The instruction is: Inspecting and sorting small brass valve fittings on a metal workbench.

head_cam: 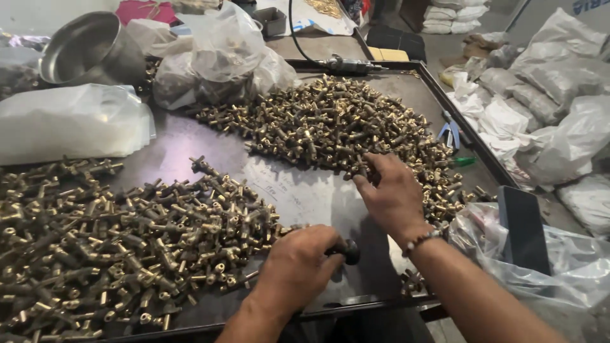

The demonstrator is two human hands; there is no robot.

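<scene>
At the far left, a steel bowl (86, 47) is lying tipped on its side behind a flat stack of clear plastic bags (70, 124), and below them a large heap of brass tee fittings (108, 244) is spreading across the left part of the dark metal worktop (190, 143). Just right of that heap, the left hand (295, 270) is closing tightly around a tool with a round black handle (349, 251), whose dark end is poking out past the fingers; what lies under the palm is hidden. Behind it, bulging clear bags (219, 57) are sitting at the back edge, and a second, wider pile of brass fittings (330, 124) is filling the middle of the worktop. The right hand (393, 197), wearing a bead bracelet at the wrist, is resting on the near edge of that pile, fingers spread and curled down onto the pieces, not visibly clamped on any one. Further right, a dark phone (522, 228) is lying on crumpled plastic bags (559, 267), and more filled bags (546, 95) are lying on the floor beyond.
</scene>
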